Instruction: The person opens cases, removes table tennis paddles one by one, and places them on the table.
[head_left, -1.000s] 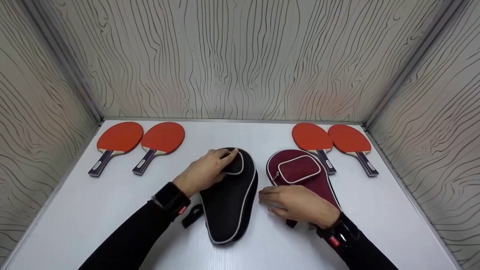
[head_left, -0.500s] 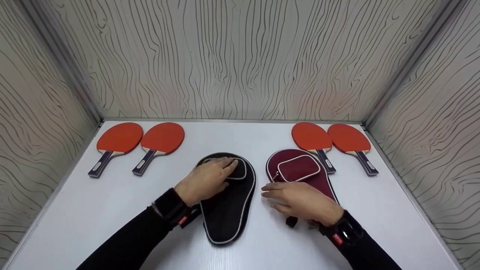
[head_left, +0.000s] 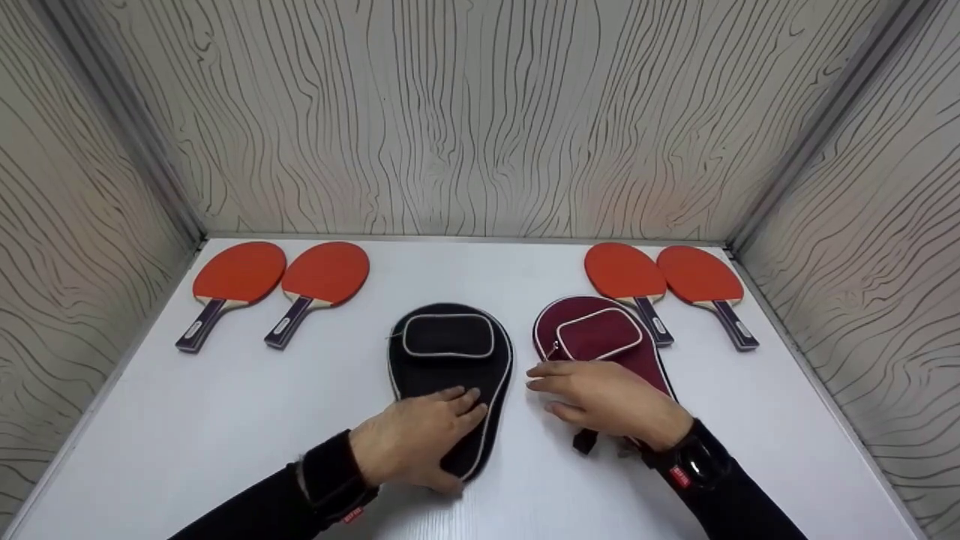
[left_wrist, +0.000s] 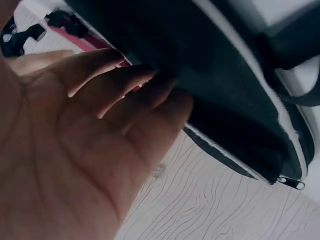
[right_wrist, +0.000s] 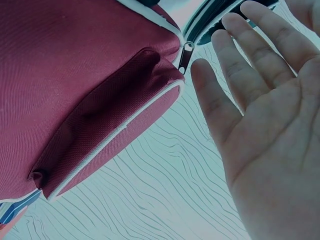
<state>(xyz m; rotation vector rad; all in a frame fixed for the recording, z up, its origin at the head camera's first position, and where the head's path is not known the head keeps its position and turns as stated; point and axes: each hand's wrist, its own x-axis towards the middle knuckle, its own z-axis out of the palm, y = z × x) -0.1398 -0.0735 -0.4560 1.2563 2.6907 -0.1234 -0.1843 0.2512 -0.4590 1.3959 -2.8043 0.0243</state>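
Note:
A black table tennis bat case (head_left: 442, 379) with white piping and a small front pocket lies flat on the white table. My left hand (head_left: 420, 435) is over its narrow lower part, fingers extended, thumb near the bottom end. In the left wrist view the fingertips of this hand (left_wrist: 100, 125) reach the dark fabric. To the right lies a maroon bat case (head_left: 600, 334), its lower part hidden by my right hand (head_left: 611, 401). That hand's fingers are spread and relaxed. In the right wrist view, the palm (right_wrist: 270, 130) is beside the maroon case, holding nothing.
Two red bats, one at the far left (head_left: 240, 271) and one beside it (head_left: 328, 273), lie at the back. Two more lie at the back right, an inner bat (head_left: 624, 270) and an outer bat (head_left: 699, 274). Wood-patterned walls (head_left: 465, 120) enclose the table.
The black case has come down flat, shifting slightly toward me. My left hand has moved from its pocket to its narrow end. The right hand has hardly moved.

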